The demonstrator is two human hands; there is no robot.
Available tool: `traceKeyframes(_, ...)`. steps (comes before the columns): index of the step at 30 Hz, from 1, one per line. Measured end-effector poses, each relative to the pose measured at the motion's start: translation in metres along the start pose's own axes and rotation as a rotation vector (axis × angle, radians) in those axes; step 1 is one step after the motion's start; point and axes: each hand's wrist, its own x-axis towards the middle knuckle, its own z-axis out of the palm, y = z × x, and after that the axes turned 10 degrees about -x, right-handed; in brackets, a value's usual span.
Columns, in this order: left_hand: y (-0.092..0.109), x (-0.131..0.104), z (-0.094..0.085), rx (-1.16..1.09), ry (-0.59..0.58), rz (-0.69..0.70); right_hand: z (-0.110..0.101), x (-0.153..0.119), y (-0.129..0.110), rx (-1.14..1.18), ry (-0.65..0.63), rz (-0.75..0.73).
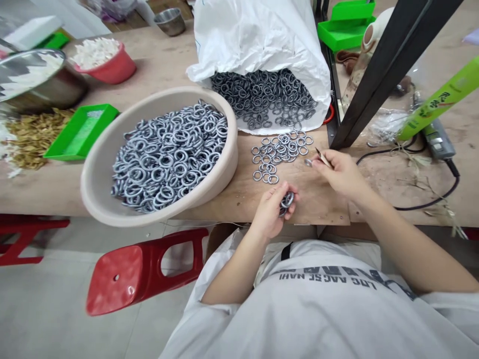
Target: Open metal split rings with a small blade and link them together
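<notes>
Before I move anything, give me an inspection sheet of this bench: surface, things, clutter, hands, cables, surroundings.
Surface: wooden tabletop, with small dark marks.
Things: loose rings lie between the large basin and the right hand; more rings fill much of the basin and the mouth of the white sack.
Clutter: green tray, red bowl, dry stems and crumpled plastic.
Hands: left hand holds several rings; right hand holds a slim pointed tool, with one ring at its fingertips.
Cables: black cable loops from a grey device at right.
Surroundings: red stool below the table edge; dark metal post beyond the right hand.
</notes>
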Motion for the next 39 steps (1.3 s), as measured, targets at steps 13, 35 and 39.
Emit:
traceKeyframes(13, -0.009, -0.004, 0.023, 0.021, -0.073, -0.013, 0.001, -0.052, -0.015, 0.396, 0.069, -0.092)
traceKeyframes(35, -0.012, -0.005, 0.025, -0.006, -0.131, 0.028, -0.02, -0.065, -0.034, -0.121, -0.092, -0.329)
traceKeyframes(39, -0.017, -0.009, 0.018, 0.073, -0.225, 0.036, -0.018, -0.057, -0.023, -0.131, -0.112, -0.253)
